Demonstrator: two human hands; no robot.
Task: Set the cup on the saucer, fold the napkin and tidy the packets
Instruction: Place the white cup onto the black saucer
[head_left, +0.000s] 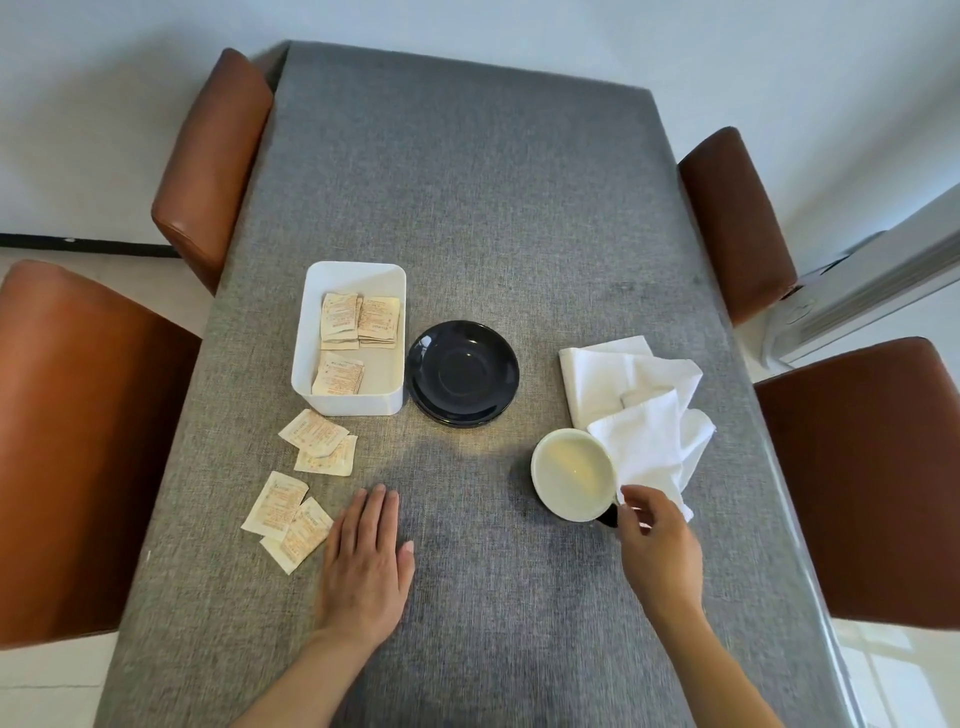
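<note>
A cup (571, 474) with a pale inside and dark outside stands on the grey table, right of centre. My right hand (655, 543) pinches its dark handle at the near right side. A rumpled white napkin (631, 400) lies behind the cup, one corner draped over the rim. The black saucer (462, 372) sits bare in the middle. Several loose packets (301, 478) lie scattered at the near left. My left hand (366, 558) rests flat on the cloth beside them, fingers together, holding nothing.
A white bin (353, 400) left of the saucer holds several stacked packets. Brown leather chairs (67, 447) line both long sides of the table (467, 208). The far half of the tabletop carries nothing. A white appliance (857, 291) stands at the right wall.
</note>
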